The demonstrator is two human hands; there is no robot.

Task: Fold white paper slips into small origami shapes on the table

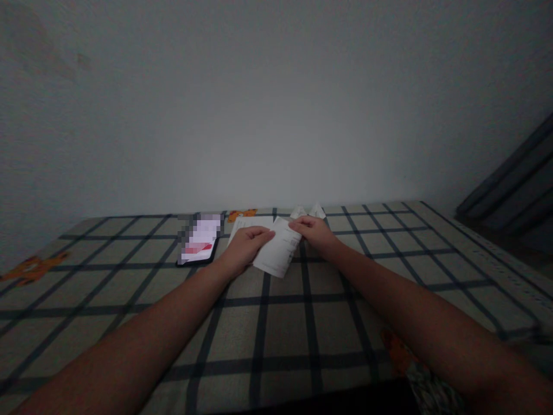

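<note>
Between my two hands is a white sheet of paper (276,253) with dark print, tilted and raised a little above the cloth. My left hand (246,248) pinches its left edge, thumb on top. At the upper right edge, my right hand (314,230) grips it between thumb and fingers. Another white printed paper (253,221) lies flat behind my left hand, which hides part of it. Just past my right hand sits a crumpled white paper (317,210). What the print says is too small to read.
A phone (199,242) with a lit, partly blurred screen lies to the left of my left hand. Beneath everything spreads a checked cloth (173,323) with orange figures. A pale wall (276,115) rises behind, and a dark slatted object (514,173) stands at the right.
</note>
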